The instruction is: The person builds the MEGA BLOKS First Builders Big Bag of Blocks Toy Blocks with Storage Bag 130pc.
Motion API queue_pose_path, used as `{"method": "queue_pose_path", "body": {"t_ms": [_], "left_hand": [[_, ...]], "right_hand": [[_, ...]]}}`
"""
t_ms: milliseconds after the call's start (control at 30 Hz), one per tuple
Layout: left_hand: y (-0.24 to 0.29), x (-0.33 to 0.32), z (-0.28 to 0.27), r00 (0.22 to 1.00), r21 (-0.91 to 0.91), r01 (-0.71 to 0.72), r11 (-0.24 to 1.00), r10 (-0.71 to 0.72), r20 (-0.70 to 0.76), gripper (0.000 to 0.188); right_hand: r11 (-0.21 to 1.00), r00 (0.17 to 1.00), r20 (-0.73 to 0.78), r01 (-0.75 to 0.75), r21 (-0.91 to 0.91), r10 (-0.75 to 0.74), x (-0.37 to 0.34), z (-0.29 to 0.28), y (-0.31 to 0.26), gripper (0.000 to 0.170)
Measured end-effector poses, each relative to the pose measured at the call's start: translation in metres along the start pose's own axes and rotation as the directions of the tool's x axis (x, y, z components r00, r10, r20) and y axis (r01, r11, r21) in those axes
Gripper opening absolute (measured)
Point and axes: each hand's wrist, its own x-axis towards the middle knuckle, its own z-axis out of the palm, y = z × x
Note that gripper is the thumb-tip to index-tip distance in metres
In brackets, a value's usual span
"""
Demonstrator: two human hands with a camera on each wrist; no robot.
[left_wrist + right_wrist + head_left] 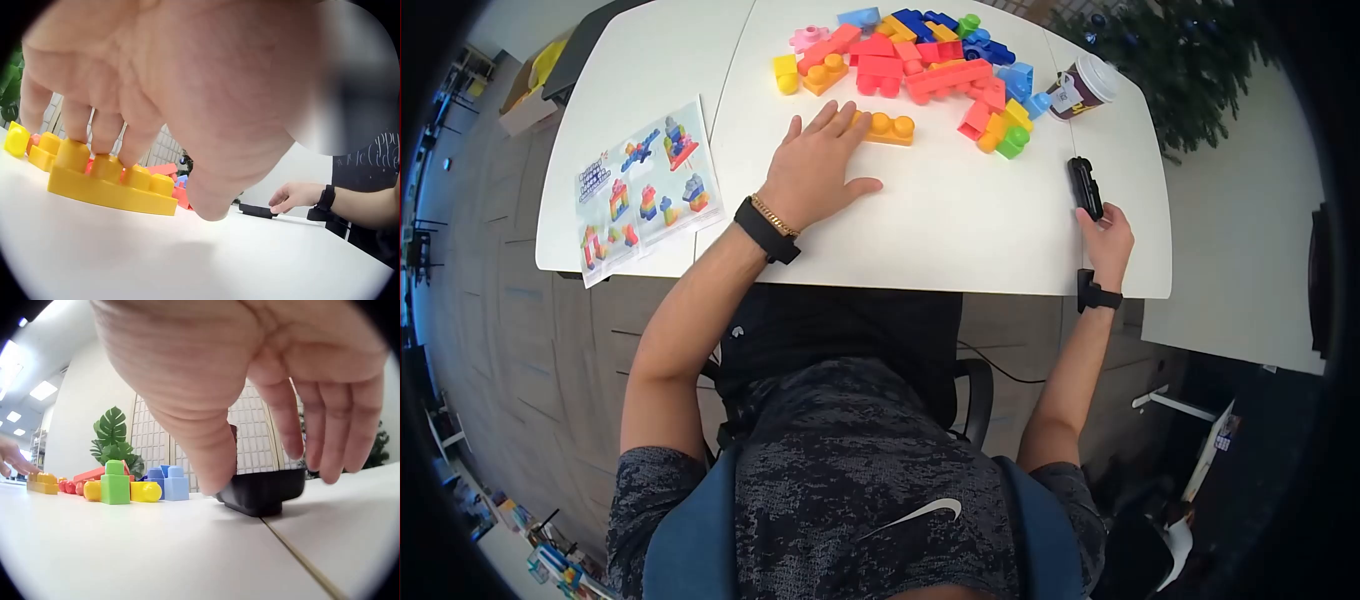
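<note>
My left hand (820, 170) is stretched over the table, fingers straight and spread. Its fingertips come right at the studs of a long yellow-orange building block (890, 128), covering the block's left end in the head view. In the left wrist view, the fingers reach down just behind that block (112, 187), with the thumb apart from it. At the table's right side, my right hand (1108, 245) is at a black elongated object (1085, 188). Its thumb touches the object's near end (262, 490), while the other fingers extend loosely beyond it.
A pile of coloured building blocks (880, 70) spreads along the far side of the table (960, 220). A paper cup (1082, 88) with a white lid stands at the far right. On the left lies a printed sheet (645, 190) with pictures of block models.
</note>
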Motion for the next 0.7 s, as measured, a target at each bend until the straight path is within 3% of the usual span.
{"method": "queue_pose_path", "body": {"t_ms": [67,200,267,300,367,400,467,600,667,700], "left_hand": [[-0.005,-0.007,0.002,1.000,-0.017,0.001,1.000,-0.001,0.000,0.088],[0.003,-0.012,-0.005,1.000,-0.033,-0.023,0.999,0.023,0.003,0.089],[0.007,-0.013,-0.001,0.999,-0.048,-0.032,0.998,0.032,-0.001,0.089],[0.009,-0.013,0.000,0.999,-0.059,-0.039,0.998,0.038,-0.006,0.089],[0.013,-0.013,0.006,0.999,-0.073,-0.047,0.996,0.045,-0.025,0.089],[0.020,-0.013,-0.004,0.998,-0.084,-0.055,0.995,0.052,-0.037,0.089],[0.022,-0.014,-0.002,0.998,-0.075,-0.053,0.996,0.051,-0.033,0.088],[0.022,-0.018,0.001,0.998,-0.063,-0.057,0.996,0.056,-0.018,0.088],[0.023,-0.019,-0.003,0.999,-0.064,-0.052,0.997,0.051,-0.012,0.087],[0.023,-0.021,-0.004,0.999,-0.067,-0.048,0.997,0.048,-0.001,0.087]], "right_hand": [[0.941,0.939,-0.230,0.188,-0.280,-0.256,-0.002,0.005,-0.014,0.059],[0.948,0.906,-0.278,0.305,-0.094,-0.319,0.002,0.005,-0.087,0.050],[0.882,0.870,-0.185,0.470,0.032,-0.456,0.003,0.017,-0.126,0.041],[0.882,0.870,-0.186,0.471,0.030,-0.458,0.005,0.026,-0.140,0.041],[0.745,0.753,-0.133,0.658,0.112,-0.645,0.012,0.047,-0.169,0.034],[0.740,0.749,-0.131,0.662,0.115,-0.650,0.016,0.045,-0.191,0.034],[0.649,0.658,0.001,0.743,0.166,-0.753,0.019,0.069,-0.221,0.031],[0.638,0.626,0.123,0.744,0.199,-0.770,0.027,0.118,-0.258,0.030],[0.568,0.545,0.161,0.799,0.196,-0.823,0.035,0.130,-0.272,0.031],[0.593,0.547,0.248,0.784,0.183,-0.800,0.040,0.136,-0.278,0.036]]}}
